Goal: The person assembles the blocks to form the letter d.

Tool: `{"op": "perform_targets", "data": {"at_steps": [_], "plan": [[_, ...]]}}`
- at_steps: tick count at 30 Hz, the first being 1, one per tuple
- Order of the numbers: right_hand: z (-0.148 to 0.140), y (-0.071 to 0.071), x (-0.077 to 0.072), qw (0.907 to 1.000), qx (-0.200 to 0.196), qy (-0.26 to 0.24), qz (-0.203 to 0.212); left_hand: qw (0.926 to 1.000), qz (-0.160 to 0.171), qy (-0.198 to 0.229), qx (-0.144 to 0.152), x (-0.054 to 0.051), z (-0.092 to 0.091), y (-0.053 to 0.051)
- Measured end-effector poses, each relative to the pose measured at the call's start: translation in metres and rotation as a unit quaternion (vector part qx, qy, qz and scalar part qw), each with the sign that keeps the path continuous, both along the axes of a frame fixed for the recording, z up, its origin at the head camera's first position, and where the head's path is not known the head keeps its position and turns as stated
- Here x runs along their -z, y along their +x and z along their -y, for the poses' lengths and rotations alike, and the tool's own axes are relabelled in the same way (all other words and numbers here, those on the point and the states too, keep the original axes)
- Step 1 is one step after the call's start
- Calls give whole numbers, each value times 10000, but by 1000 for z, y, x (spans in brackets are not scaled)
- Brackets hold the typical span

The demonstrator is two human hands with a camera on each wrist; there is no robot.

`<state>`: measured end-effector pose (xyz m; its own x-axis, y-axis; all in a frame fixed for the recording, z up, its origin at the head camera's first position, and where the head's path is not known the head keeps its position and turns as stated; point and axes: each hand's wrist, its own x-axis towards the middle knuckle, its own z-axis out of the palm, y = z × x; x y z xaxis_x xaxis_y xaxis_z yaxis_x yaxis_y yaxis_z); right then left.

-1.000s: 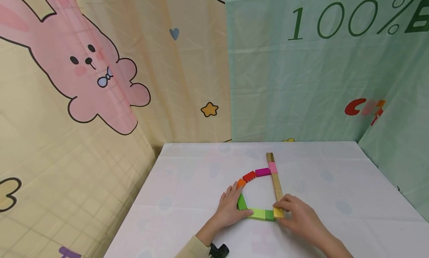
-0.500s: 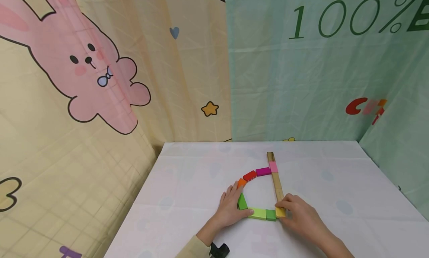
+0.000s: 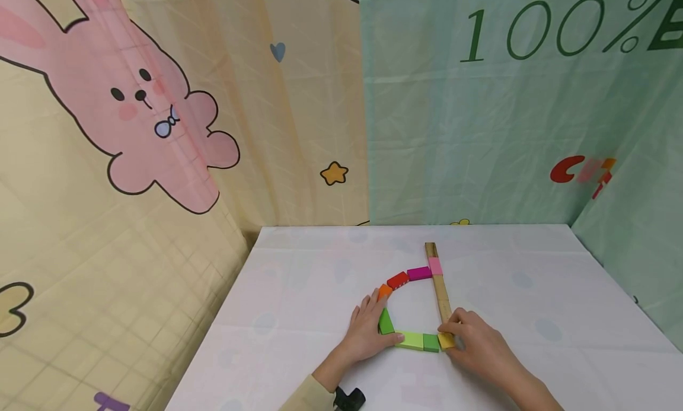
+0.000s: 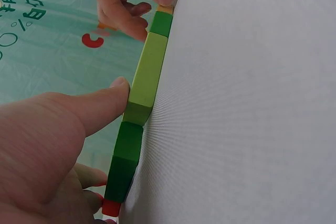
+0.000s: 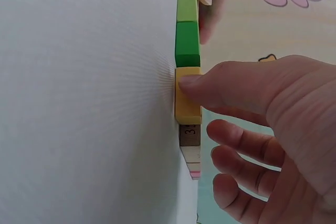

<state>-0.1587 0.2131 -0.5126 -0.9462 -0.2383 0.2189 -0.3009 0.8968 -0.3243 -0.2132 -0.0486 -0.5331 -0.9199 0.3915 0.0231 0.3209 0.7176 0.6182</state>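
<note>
My right hand [image 3: 479, 344] pinches a yellow block [image 3: 447, 341] between thumb and fingers; its thumb presses the near face in the right wrist view. That block stands beside a small green block [image 3: 431, 343], at the near end of a row of plain wooden blocks [image 3: 442, 298]. With fingers spread, my left hand [image 3: 364, 333] rests along the ring's left side. Its thumb touches the light green block [image 3: 412, 340], and its fingertips reach the orange block [image 3: 384, 291]. A dark green block [image 4: 124, 156] sits inside that spread, partly covered in the head view.
Red [image 3: 397, 280] and magenta [image 3: 419, 273] blocks curve from the orange one to a pink block [image 3: 435, 265] in the wooden row. All lie on a white-covered table [image 3: 299, 274]. Printed curtains hang behind and at both sides.
The yellow block has shifted slightly right and turned a little under my right hand. My left hand has stayed in place.
</note>
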Motion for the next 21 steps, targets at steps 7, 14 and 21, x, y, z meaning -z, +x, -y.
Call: {"op": "perform_targets", "data": {"at_steps": [7, 14, 21], "plan": [[3, -1, -1, 9991, 244, 58, 337, 10000, 3, -3, -5, 0, 0, -1], [4, -1, 0, 9985, 358, 26, 414, 10000, -20, -52, 3, 1, 0, 0], [3, -4, 1, 9983, 346, -33, 469, 10000, -50, -35, -10, 0, 0, 1]]}}
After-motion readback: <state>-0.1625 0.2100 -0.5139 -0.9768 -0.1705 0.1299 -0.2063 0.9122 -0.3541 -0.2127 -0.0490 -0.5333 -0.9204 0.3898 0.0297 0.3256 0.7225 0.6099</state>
